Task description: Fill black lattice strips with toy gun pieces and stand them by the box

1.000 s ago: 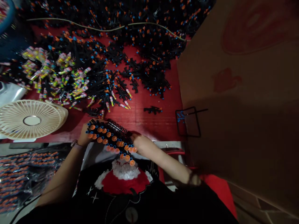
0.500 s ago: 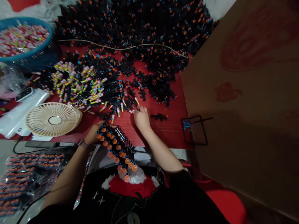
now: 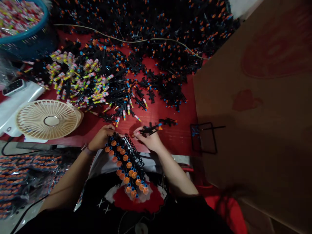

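My left hand (image 3: 101,138) is closed around the upper end of a black lattice rack (image 3: 133,150), at the table's front edge. Rows of black toy pieces with round orange ends (image 3: 125,158) and blue rings run along this rack, slanting down over my lap. Just right of it, my right hand (image 3: 150,140) grips a small black toy gun (image 3: 149,129) with a blue and orange tip. Another black toy gun (image 3: 168,122) lies on the red table beyond that hand. Several toy guns with pink and yellow candy tubes (image 3: 124,114) lie ahead of both hands.
A large heap of black toy guns (image 3: 136,19) covers the back of the red table (image 3: 180,138). At left are a cream fan (image 3: 48,119) and a blue basket (image 3: 29,44) of wrapped candy. A tall cardboard box (image 3: 255,130) stands at right, beside a black wire frame (image 3: 214,139).
My right hand has drawn back from the pile towards the rack and now holds a toy gun. The rack has shifted slightly down and right in view.
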`<state>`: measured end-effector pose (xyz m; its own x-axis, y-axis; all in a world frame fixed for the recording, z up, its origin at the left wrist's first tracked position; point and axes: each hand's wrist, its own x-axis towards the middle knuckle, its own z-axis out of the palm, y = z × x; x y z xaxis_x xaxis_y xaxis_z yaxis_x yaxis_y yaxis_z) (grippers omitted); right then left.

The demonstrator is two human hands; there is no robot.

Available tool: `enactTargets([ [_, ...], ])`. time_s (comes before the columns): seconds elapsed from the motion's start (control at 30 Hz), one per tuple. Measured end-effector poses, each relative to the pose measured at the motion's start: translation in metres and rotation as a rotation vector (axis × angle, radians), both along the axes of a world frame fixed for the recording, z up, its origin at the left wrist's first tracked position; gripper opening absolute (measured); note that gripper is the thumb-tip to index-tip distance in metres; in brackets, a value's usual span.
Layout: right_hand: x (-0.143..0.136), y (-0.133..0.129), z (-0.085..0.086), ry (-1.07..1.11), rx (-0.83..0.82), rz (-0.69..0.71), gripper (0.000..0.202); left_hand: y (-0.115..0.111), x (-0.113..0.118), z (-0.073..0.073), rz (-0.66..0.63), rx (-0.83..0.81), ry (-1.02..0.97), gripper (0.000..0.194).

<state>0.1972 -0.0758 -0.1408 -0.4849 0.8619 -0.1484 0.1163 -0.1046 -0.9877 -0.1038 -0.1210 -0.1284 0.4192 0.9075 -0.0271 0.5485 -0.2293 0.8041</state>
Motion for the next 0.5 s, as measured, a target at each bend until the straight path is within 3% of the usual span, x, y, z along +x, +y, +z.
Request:
enactTargets([
  [0.1, -0.027, -0.001, -0.003, -0.078, 0.063, 0.127, 0.018, 0.0, 0.001, 0.003, -0.032, -0.001, -0.03, 0.028],
  [0.23, -0.031, 0.002, -0.001, -0.294, 0.317, 0.223, 0.007, -0.002, 0.005, 0.007, 0.04, 0.003, -0.058, 0.026],
  [0.4, -0.046, -0.001, 0.009, -0.535, 0.406, 0.412, 0.018, -0.002, 0.006, 0.003, 0.08, 0.007, -0.026, 0.019],
  [0.5, -0.055, 0.006, 0.016, -0.545, 0.407, 0.501, 0.03, -0.003, 0.005, 0.002, 0.086, 0.011, -0.035, 0.02],
])
